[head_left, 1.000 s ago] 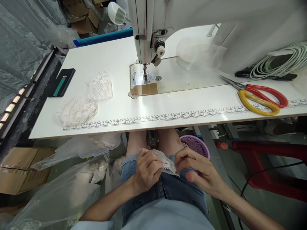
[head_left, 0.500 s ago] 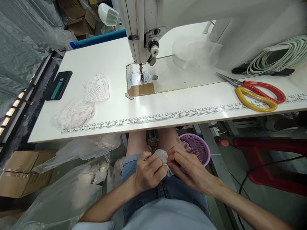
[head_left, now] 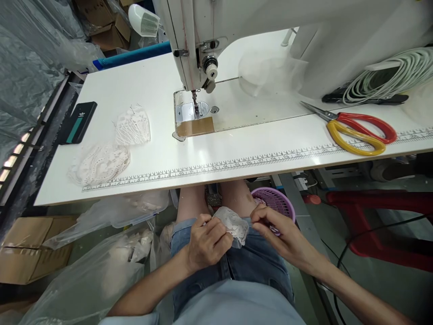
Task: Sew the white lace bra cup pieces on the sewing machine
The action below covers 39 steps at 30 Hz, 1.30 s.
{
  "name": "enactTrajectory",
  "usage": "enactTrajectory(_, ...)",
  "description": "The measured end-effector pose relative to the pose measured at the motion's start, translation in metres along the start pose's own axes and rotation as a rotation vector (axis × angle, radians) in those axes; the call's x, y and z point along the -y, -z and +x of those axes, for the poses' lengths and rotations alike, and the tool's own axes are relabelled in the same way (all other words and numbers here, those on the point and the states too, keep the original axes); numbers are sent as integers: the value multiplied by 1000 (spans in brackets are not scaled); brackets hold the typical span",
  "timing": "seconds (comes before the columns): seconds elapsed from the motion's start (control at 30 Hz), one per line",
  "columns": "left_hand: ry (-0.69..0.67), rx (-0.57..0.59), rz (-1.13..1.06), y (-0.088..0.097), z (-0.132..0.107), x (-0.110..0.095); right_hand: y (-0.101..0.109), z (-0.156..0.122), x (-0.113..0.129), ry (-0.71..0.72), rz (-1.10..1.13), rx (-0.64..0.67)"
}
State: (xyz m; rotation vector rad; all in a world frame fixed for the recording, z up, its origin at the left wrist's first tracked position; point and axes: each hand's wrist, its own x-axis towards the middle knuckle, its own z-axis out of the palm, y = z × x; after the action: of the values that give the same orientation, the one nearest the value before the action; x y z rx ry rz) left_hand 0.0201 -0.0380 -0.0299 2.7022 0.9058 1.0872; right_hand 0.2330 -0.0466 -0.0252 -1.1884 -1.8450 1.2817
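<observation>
In my lap, below the table's front edge, my left hand [head_left: 207,241] is closed on a small piece of white lace [head_left: 234,225] that lies over my denim shorts. My right hand [head_left: 278,231] sits just to the right of the lace with fingers curled and pinched together; what they hold, if anything, is too small to make out. Two more lace pieces lie on the white sewing table [head_left: 257,144]: one [head_left: 132,127] nearer the machine, one [head_left: 99,163] by the printed ruler. The sewing machine [head_left: 203,40] stands at the back centre.
Red and yellow scissors [head_left: 358,130] lie at the table's right, with coiled white cable [head_left: 392,74] behind them. A dark phone [head_left: 77,123] rests at the left edge. A purple basket [head_left: 275,202] stands under the table by my right knee. Plastic bags [head_left: 101,266] and a red stool [head_left: 379,225] flank me.
My right hand has let go of the lace and moved slightly right. The lace stays in my left hand, spread a little more. The view has shifted slightly.
</observation>
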Motion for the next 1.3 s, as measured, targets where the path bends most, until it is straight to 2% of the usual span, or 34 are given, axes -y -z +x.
enactTrajectory(0.13, 9, 20, -7, 0, -1, -2, -11, 7, 6, 109, -42, 90)
enactTrajectory(0.4, -1, 2, -4, -5, 0, -3, -17, 9, 3, 148, -74, 67)
enactTrajectory(0.5, 3, 19, -17, -6, 3, -5, -16, 1, 9, 75, 69, 73)
enactTrajectory(0.63, -7, 34, -41, -9, 2, -2, -16, -11, 20, -79, 340, 170)
enactTrajectory(0.7, 22, 23, -46, -11, 0, 1, -16, -12, 18, -147, 408, 137)
enactTrajectory(0.77, 39, 9, -48, -11, -3, 4, -14, -9, 11, -213, 427, 36)
enactTrajectory(0.83, 20, 8, -42, -10, -4, 4, -13, -5, 4, -231, 382, -45)
enactTrajectory(0.9, 11, 11, -34, -9, -4, 3, -12, -2, -1, -179, 277, -76)
enactTrajectory(1.03, 32, 21, -30, -10, -6, 3, -16, -1, 0, -66, 75, -64)
enactTrajectory(1.17, 32, 43, -13, -11, -7, 3, -21, 2, 5, -40, 37, -20)
enactTrajectory(1.23, 70, 46, -8, -10, -5, 2, -22, 4, 6, -9, 35, -24)
enactTrajectory(1.3, 173, 69, -59, -9, 0, 1, -22, 5, 6, 23, 34, -18)
